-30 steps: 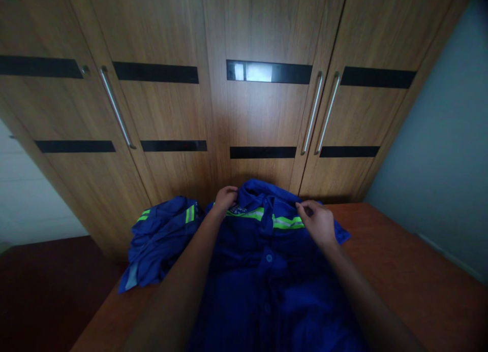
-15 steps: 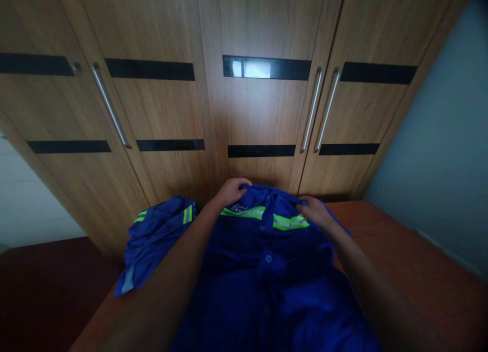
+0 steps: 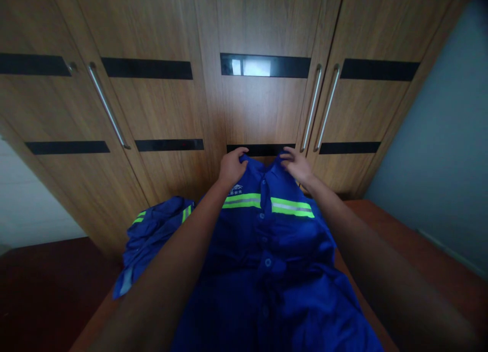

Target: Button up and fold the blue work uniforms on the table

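A blue work shirt (image 3: 267, 250) with yellow-green reflective stripes across the chest hangs from both my hands, its lower part draped toward me over the brown table (image 3: 419, 270). My left hand (image 3: 231, 167) is closed on the shirt's left shoulder near the collar. My right hand (image 3: 296, 165) is closed on the right shoulder. Both hands are raised in front of the wardrobe doors.
A second blue garment (image 3: 156, 235) with reflective stripes lies crumpled at the table's far left corner. A wooden wardrobe (image 3: 171, 108) with long metal handles (image 3: 313, 108) stands right behind the table. A grey wall (image 3: 450, 154) is on the right.
Both hands have risen and come closer together, lifting the shirt's shoulders and collar off the table so the striped chest now hangs upright.
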Available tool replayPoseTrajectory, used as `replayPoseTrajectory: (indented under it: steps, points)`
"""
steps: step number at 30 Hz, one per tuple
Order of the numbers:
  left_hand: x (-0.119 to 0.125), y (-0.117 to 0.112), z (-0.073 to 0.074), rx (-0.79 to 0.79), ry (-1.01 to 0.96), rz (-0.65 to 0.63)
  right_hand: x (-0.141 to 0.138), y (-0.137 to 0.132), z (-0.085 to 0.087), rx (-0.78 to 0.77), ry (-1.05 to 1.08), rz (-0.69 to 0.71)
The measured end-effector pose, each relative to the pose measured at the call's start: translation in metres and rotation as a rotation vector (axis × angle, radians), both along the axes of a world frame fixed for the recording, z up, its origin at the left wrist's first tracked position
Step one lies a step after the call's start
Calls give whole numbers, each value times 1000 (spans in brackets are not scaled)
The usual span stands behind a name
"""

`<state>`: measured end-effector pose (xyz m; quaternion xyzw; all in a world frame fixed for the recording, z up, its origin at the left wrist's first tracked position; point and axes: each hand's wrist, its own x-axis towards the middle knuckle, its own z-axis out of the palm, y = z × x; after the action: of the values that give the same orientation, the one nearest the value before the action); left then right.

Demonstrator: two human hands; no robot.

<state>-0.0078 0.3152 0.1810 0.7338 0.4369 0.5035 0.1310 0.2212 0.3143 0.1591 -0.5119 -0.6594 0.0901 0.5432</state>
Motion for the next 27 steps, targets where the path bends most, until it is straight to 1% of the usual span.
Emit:
replayPoseTrajectory:
  steps: [1, 3, 4, 6, 8, 10, 13, 14, 15, 18, 20, 22, 25, 27]
  points:
    - [2, 1, -4, -24, -21, 1, -7, 0, -3, -12, -8, 66]
    - [0, 0, -17, -94, -5, 41, -17, -5, -17, -66, -34, 192]
    - [-4, -3, -25, -138, 23, 77, -18, -11, -27, -90, -54, 236]
    - [-18, -11, -43, -233, 88, 140, -13, -25, -50, -132, -110, 255]
    - [-37, -26, -60, -308, 130, 181, 1, -43, -75, -188, -172, 199]
    - [-58, -45, -72, -363, 179, 234, 21, -64, -99, -257, -236, 116]
    - [-83, -82, -80, -399, 268, 306, 54, -96, -126, -304, -236, 37]
    - [-88, -95, -81, -395, 327, 331, 65, -107, -134, -323, -236, 3]
    - [-93, -109, -81, -380, 443, 365, 76, -119, -141, -352, -250, -66]
    - [-102, -150, -85, -382, 745, 424, 106, -156, -158, -457, -332, -182]
    - [-108, -174, -91, -461, 862, 428, 123, -182, -166, -571, -383, -234]
    - [-117, -194, -101, -570, 935, 428, 135, -204, -172, -712, -395, -238]
    - [-129, -214, -118, -671, 957, 393, 136, -228, -172, -863, -334, -202]
    - [-133, -221, -128, -685, 924, 370, 122, -236, -168, -875, -246, -142]
